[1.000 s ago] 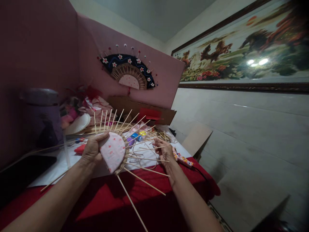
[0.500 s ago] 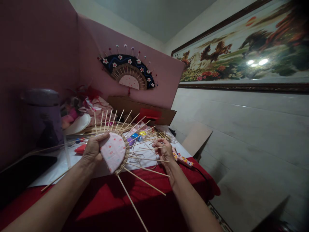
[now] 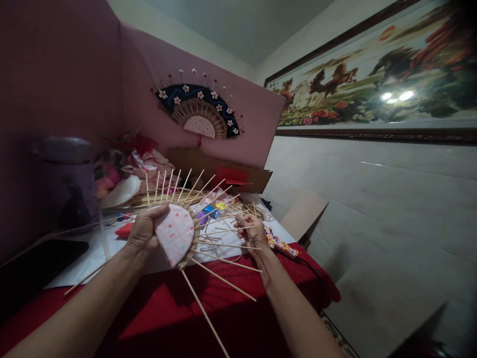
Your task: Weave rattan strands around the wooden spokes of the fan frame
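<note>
My left hand (image 3: 143,231) is closed around the left side of a woven fan frame (image 3: 177,233), thumb on its face. The frame has a half-round centre covered in pale floral cloth, a woven rim, and several thin sticks (image 3: 225,259) spreading out from it. Among the stick ends on the right, my right hand (image 3: 253,233) has its thumb and forefinger pinched together. Whatever lies between those fingertips is too small to make out; some stick ends cross in front of this hand.
Behind the right hand lies a flower-patterned tool (image 3: 281,245) with a dark cord. White paper (image 3: 89,261) and a red cloth (image 3: 167,318) cover the table. Blue packets (image 3: 210,211), loose sticks and a paper plate (image 3: 122,191) lie further back. A dark finished fan (image 3: 201,94) hangs behind.
The fingers of my right hand have shifted very slightly. My left hand and the fan frame stay in place.
</note>
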The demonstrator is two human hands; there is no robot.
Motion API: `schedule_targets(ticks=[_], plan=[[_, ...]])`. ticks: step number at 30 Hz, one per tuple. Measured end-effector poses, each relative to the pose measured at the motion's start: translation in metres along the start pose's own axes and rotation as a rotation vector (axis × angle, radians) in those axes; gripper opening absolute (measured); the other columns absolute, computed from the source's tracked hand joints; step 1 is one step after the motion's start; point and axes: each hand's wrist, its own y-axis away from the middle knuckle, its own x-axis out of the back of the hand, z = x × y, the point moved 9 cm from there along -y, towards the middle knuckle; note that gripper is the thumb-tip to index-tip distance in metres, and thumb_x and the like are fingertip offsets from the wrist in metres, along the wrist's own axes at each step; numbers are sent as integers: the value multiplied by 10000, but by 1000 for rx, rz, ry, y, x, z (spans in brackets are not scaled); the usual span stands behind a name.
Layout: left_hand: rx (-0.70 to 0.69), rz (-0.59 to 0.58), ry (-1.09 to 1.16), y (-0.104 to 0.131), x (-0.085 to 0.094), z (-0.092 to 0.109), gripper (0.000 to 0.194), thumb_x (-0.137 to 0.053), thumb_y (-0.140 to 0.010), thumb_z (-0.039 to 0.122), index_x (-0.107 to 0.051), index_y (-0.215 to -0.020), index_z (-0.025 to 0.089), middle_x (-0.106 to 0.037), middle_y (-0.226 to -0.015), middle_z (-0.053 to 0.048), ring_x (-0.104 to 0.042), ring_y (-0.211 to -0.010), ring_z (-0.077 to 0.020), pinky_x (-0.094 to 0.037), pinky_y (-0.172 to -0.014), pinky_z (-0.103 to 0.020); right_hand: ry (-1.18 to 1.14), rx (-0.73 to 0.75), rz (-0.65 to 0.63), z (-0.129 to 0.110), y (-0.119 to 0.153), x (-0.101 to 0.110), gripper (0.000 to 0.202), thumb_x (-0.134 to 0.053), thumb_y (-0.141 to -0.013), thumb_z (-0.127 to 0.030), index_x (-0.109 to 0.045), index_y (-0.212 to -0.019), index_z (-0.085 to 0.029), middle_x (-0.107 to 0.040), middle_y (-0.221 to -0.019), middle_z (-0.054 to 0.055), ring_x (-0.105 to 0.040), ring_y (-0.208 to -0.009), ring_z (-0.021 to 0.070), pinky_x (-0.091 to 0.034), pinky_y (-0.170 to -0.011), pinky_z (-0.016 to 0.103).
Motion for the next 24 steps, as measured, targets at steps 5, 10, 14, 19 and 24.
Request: schedule_targets(ticks=[5,10,14,19,24], plan=[[-12,7,-2,-1,1,2,55,-555,-662,93,-593,-700,103,-667,-583,-105,-649,-513,-245,-560,-497,-385,26,20,12,0,-1,2,375,-805,-491,-329,-527,-681,-163,-648,-530,0,-478,-327,66,-364,-308,156],[-16,12,5,0,1,2,63,-559,-656,91,-593,-705,110,-662,-578,-96,-645,-510,-236,-559,-503,-378,24,21,-1,2,-3,2,383,-796,-504,-414,-583,-656,-134,-661,-556,33,-523,-364,88,-380,-301,164],[6,17,3,1,1,-1,65,-571,-661,128,-600,-718,119,-669,-598,-109,-649,-526,-252,-558,-506,-394,-12,-1,-3,3,-1,2,406,-735,-580,-505,-579,-663,-139,-626,-513,14,-476,-332,70,-359,-292,164],[15,16,16,0,2,-1,74,-581,-655,131,-606,-725,127,-672,-606,-110,-650,-534,-250,-560,-522,-387,-48,-9,43,1,-1,5,327,-739,-613,-424,-574,-640,-143,-546,-457,-34,-378,-301,36,-306,-277,151],[-2,13,40,1,1,3,101,-558,-653,101,-604,-741,121,-670,-603,-100,-644,-515,-233,-555,-521,-377,-88,54,162,-27,-1,23,184,-746,-598,-184,-589,-693,-166,-654,-623,6,-576,-473,92,-433,-385,163]])
